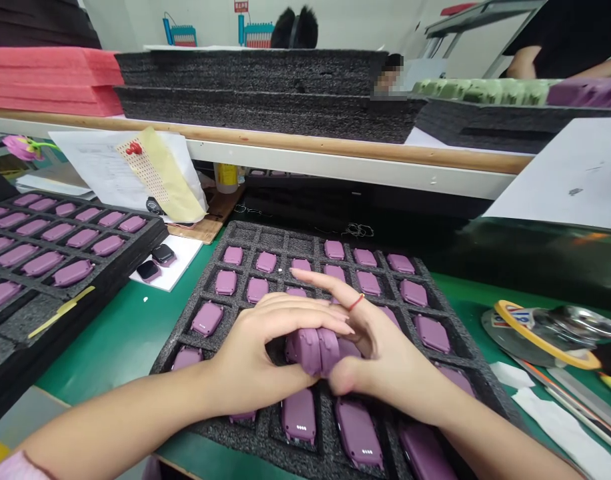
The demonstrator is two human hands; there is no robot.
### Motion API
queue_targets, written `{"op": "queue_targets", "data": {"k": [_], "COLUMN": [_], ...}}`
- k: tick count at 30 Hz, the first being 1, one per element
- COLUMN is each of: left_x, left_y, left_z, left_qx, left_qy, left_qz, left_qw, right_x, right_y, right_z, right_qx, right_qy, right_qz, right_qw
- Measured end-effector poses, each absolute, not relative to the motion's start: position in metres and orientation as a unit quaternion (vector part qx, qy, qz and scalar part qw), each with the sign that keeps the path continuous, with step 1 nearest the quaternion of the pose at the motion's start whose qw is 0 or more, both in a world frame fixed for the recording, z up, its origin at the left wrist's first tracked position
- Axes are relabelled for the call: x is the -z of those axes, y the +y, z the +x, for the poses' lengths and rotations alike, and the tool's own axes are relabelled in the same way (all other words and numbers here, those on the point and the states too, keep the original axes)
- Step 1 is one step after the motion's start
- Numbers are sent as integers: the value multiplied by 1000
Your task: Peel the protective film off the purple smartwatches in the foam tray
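Observation:
Both my hands meet over a black foam tray [245, 235] whose pockets hold several purple watch bodies. My left hand [258, 353] curls its fingers over the top of a small bunch of purple watch bodies [313, 350] held upright between the hands. My right hand [373, 347] presses against the bunch from the right, thumb below and index finger stretched out to the left; a red band sits on one finger. More purple watch bodies [299, 413] lie face up in the near pockets.
A second foam tray [110, 263] of purple bodies lies at the left, two dark watch modules [155, 261] on white paper beside it. A tape roll [545, 330] and metal tools sit at the right. Stacked black and red foam fills the shelf behind. Another person stands at far right.

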State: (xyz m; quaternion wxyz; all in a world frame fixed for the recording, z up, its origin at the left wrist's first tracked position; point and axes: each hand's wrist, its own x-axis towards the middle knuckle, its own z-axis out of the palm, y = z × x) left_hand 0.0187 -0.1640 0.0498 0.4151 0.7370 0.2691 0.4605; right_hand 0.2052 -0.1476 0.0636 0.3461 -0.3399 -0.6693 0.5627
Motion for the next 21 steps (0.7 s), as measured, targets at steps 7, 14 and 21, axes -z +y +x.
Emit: {"op": "queue_targets", "data": {"k": [7,14,21], "left_x": [-46,-58,-57], "left_y": [-167,-163,-163], "left_z": [17,20,21], "left_qx": [-451,-343,-362], "left_qy": [313,300,306], "left_qz": [673,513,527], "left_qw": [495,727,706], "right_x": [-66,-60,-62], "right_y": [-155,-152,-149], "right_z": [201,209,209], "right_qx": [-453,-306,-301], "right_qy": [-692,-789,-806], "right_qz": [-352,-323,-298], "right_qw": [439,424,414]}}
